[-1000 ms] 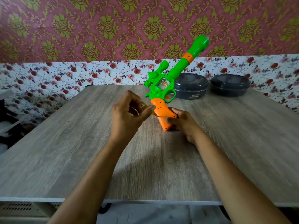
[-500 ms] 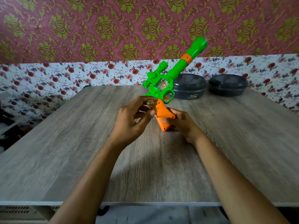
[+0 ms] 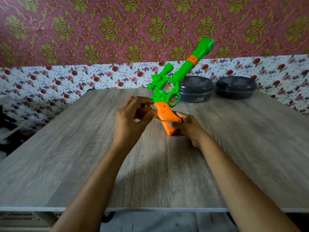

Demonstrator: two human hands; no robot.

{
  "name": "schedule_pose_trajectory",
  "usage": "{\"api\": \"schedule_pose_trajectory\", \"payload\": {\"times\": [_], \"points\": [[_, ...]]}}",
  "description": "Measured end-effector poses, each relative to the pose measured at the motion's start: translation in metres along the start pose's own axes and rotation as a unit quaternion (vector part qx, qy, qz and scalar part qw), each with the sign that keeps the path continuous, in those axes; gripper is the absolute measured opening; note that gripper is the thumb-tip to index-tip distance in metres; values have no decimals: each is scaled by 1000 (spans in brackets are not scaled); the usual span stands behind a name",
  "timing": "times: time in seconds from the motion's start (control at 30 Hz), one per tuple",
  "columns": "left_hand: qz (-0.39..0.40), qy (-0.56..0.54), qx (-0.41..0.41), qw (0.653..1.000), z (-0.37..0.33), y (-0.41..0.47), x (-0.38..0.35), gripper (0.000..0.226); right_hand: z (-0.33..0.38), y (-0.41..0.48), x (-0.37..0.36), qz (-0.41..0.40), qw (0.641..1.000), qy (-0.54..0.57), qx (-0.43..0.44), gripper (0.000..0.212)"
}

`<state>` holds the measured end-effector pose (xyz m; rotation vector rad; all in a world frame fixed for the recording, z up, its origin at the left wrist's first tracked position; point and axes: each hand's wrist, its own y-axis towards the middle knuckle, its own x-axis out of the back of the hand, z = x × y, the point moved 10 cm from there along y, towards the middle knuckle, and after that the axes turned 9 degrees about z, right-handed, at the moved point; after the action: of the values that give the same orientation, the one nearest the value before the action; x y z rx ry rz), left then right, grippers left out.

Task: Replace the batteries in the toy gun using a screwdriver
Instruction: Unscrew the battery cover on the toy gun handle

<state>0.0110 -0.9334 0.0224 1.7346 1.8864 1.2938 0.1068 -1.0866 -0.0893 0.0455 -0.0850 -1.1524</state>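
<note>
Toy gun [image 3: 168, 91], green with an orange grip, stands tilted just above the middle of the frame. Its barrel slants toward the upper right and its grip end points down at the table [image 3: 66, 156]. The right hand [image 3: 189, 128] holds the lower part of the orange grip from the right, fingers curled round it and thumb lying across the near face.

The left hand [image 3: 130, 121], just left of the grip, has its fingers curled round a screwdriver [image 3: 144, 107] with a clear yellow handle. Thumb and forefinger pinch the handle, and most of it is hidden inside the hand. The front of the screwdriver reaches the left edge of the orange grip, but its tip is too small and blurred to make out. Whether the bottom of the toy gun rests on the wood or sits just above it cannot be told.

Behind the barrel, at the upper right of the table, a dark round container [image 3: 195, 89] sits beside a second container [image 3: 235, 87], both with lids on and close to the wall [image 3: 83, 30]. The wall is papered with small red flowers low down and a red-and-gold pattern above.
</note>
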Motion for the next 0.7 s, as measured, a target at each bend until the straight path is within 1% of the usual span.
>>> {"api": "schedule_pose_trajectory", "payload": {"times": [0.07,0.17,0.27,0.33,0.4,0.5,0.6,0.7], "points": [[12,0,-10,1000,0,1,-1,29,-1,1,1,-2,1000,2,-1,51],[48,-14,-14,999,-1,0,-7,25,0,0,0,7,1000,-6,0,50],[72,-39,-16,996,-4,0,-11,26,1,-1,-1,13,1000,-10,1,49],[66,-29,-13,997,-3,0,-11,24,1,-1,-1,15,1000,-14,1,50],[37,-27,1,999,0,0,-5,23,2,-1,-1,15,1000,-11,2,50],[-1,-3,6,1000,3,-2,3,28,2,0,-2,13,1000,-7,3,49],[5,-15,5,1000,3,-3,0,26,1,-1,-2,12,1000,-6,0,50],[13,-18,8,1000,1,-3,-5,30,1,-1,0,8,1000,-4,0,50]]}}
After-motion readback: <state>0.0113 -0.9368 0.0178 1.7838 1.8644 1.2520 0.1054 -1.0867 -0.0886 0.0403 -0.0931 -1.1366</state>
